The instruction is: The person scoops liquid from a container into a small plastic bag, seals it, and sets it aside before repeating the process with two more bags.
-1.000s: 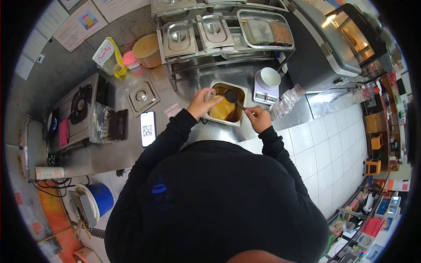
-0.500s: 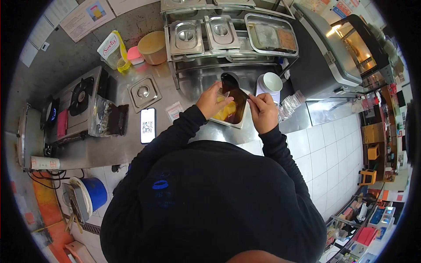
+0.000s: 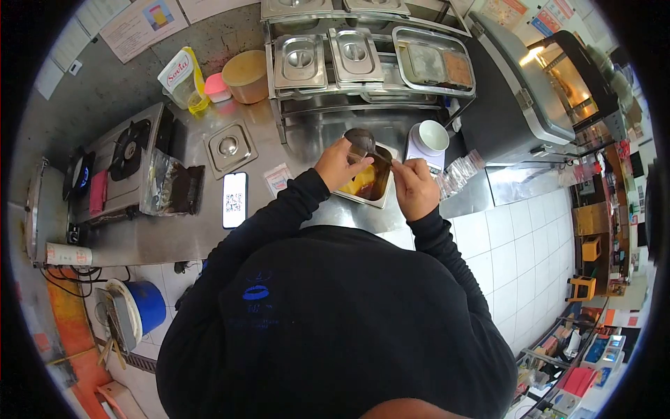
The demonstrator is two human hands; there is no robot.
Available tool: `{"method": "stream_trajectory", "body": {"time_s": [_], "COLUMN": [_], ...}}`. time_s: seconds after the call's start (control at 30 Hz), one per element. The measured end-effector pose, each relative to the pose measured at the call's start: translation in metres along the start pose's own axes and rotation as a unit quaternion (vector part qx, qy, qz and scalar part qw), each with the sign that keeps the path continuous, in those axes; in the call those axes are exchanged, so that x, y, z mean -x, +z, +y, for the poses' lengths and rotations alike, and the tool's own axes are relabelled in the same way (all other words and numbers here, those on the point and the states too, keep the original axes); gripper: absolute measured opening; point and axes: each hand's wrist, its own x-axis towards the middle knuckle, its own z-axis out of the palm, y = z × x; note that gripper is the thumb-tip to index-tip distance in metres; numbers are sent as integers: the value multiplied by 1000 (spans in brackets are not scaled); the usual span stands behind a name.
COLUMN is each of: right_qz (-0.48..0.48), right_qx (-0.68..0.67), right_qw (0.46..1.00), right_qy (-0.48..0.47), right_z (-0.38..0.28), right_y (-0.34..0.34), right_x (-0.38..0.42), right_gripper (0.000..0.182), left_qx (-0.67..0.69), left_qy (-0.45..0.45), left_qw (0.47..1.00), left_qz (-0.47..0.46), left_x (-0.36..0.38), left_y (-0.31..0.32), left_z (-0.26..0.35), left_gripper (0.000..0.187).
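Observation:
Pinched in my right hand (image 3: 417, 187) is the thin handle of a ladle (image 3: 361, 137). Its bowl is tilted beside the fingers of my left hand (image 3: 338, 166). Those fingers are curled around something clear just under the bowl, too small and covered to name. Below both hands stands a steel food pan (image 3: 377, 203), holding yellow pieces in brownish liquid. My hands hide part of the pan and its far side.
A white bowl (image 3: 433, 137) sits on a kitchen scale (image 3: 417, 148), near clear plastic bags (image 3: 460, 173). Left lie a steel lid (image 3: 230, 148), a phone (image 3: 235, 200) and a gas stove (image 3: 115, 164). A rack (image 3: 370, 93) with lidded pans stands behind.
The ladle bowl has tipped further over and looks grey instead of dark. My right hand has shifted slightly down and left; my left hand stays almost in place.

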Motion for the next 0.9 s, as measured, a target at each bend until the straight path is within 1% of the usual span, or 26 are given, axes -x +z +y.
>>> {"method": "stream_trajectory", "body": {"time_s": [0.07, 0.17, 0.27, 0.3, 0.4, 0.47, 0.5, 0.6, 0.63, 0.73, 0.77, 0.83, 0.87, 0.9], "right_qz": [1, -10, -45, -50, -114, -205, -251, -390, -399, -411, -398, -411, -418, -447], "right_qx": [-27, -110, -182, -198, -180, -126, -98, 23, 49, 144, 165, 165, 165, 163], "right_qw": [1000, 992, 968, 962, 949, 955, 953, 915, 913, 900, 902, 896, 893, 879], "right_qy": [15, 56, 164, 183, 234, 173, 142, 96, 69, 41, 17, -12, -27, -36], "right_z": [-1, 12, 14, 21, 43, 70, 72, 64, 57, 53, 53, 46, 44, 43], "right_y": [2, 4, 0, 4, 14, 31, 33, 46, 53, 86, 95, 97, 95, 90], "right_x": [2, -3, -7, -6, -1, 14, 15, 21, 22, 24, 23, 15, 11, 6], "right_gripper": [17, 15, 13, 12, 14, 16, 17, 19, 19, 17, 18, 18, 18, 19], "left_qx": [-29, 87, 86, 95, 117, 122, 146, 127, 117, 53, 106, 211, 207, 204], "left_qy": [0, 65, 87, 82, 66, 50, 40, -37, -40, -69, -105, -174, -166, -158], "left_qw": [1000, 993, 989, 989, 988, 988, 984, 985, 987, 995, 989, 959, 961, 963], "left_qz": [2, 43, 83, 81, 79, 82, 96, 107, 102, 51, 10, -72, -74, -76], "left_x": [1, 0, -1, 0, 4, 11, 15, 29, 32, 43, 42, 35, 33, 30], "left_y": [-2, 9, 16, 17, 13, 4, 1, -10, -5, 18, 23, 24, 25, 23], "left_z": [4, -11, -20, -22, -29, -35, -38, -55, -75, -122, -134, -140, -143, -139], "left_gripper": [47, 46, 44, 44, 41, 37, 33, 31, 30, 22, 22, 21, 19, 18]}}
